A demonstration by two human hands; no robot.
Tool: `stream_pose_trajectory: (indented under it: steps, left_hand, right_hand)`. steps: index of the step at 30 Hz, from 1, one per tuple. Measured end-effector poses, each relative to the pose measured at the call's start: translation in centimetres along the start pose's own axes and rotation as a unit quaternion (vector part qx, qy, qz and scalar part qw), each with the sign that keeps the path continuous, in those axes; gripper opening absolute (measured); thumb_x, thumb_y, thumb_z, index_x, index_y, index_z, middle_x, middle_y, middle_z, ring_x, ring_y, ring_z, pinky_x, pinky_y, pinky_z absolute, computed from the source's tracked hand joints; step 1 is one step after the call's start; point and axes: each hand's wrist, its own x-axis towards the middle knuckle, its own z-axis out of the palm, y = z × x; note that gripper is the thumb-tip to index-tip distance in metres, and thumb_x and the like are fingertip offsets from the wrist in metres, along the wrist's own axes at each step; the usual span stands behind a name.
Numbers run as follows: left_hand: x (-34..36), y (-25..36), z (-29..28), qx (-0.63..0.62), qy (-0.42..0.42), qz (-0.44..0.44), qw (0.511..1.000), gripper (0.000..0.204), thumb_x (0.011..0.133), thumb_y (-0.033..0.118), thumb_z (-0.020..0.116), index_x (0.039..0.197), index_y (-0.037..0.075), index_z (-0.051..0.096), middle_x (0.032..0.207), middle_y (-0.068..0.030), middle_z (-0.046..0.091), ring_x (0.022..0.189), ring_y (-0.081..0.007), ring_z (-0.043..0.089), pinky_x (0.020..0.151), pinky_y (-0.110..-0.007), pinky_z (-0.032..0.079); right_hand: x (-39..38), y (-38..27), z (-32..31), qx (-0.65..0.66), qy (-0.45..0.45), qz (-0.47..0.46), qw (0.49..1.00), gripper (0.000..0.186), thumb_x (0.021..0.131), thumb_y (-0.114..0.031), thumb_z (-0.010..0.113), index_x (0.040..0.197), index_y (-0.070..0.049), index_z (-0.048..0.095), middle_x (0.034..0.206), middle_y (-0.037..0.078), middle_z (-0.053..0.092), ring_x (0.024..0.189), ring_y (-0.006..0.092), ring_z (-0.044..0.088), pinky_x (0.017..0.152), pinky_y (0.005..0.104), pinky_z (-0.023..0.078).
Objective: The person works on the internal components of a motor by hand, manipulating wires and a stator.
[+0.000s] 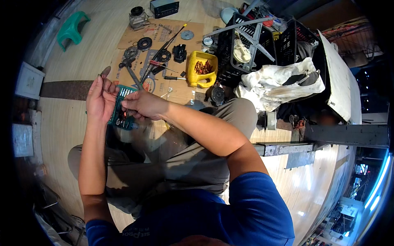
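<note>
My left hand [101, 97] is raised at the left, beside a green socket set case [124, 92]. Its fingers are pinched at the base of a small dark, rounded metal piece [106, 71] that sticks up above the fingertips. My right hand [145, 104] reaches across over the case, partly covering it. Its fingers are curled together low over the case; what they hold, if anything, is hidden. Rows of shiny sockets show in the case's upper part. A long grey metal tool [134, 77] lies just beyond my right hand.
On flattened cardboard [119, 76] lie a red-handled screwdriver [158, 64], a black-handled screwdriver [174, 78] and round metal parts. A cut yellow jug [202, 69] holds small copper-coloured pieces. Black crates [230, 76] and a white cloth [279, 84] stand right; a green stool [73, 29] far left.
</note>
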Motion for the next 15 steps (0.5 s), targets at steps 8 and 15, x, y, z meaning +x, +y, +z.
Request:
stream_pose_trajectory:
  steps: [8,15]
  left_hand:
    - [0.1,1.8,-1.9,0.083,-0.248,-0.177,0.949,0.024,0.098,0.02,0.046,0.1,-0.001,0.056,0.058,0.0036,0.036,0.047,-0.0064,0.031,0.044,-0.023,0.028]
    - [-0.8,0.1,-0.8,0.637,-0.275,-0.085,0.715,0.024,0.094,0.014,0.049,0.075,0.0,0.055,0.058,-0.0017,0.05,0.05,-0.0098,0.045,0.047,-0.027,0.036]
  right_hand:
    - [-0.2,-2.6,-3.3,-0.048,-0.044,0.078,0.995,0.022,0.095,-0.024,0.055,0.08,-0.008,0.054,0.063,-0.002,0.047,0.051,0.0096,0.044,0.044,0.0252,0.041]
    - [-0.1,-3.0,-3.3,-0.14,0.03,0.081,0.986,0.023,0.095,-0.025,0.054,0.081,-0.008,0.054,0.064,-0.001,0.046,0.052,0.0095,0.044,0.043,0.0255,0.036]
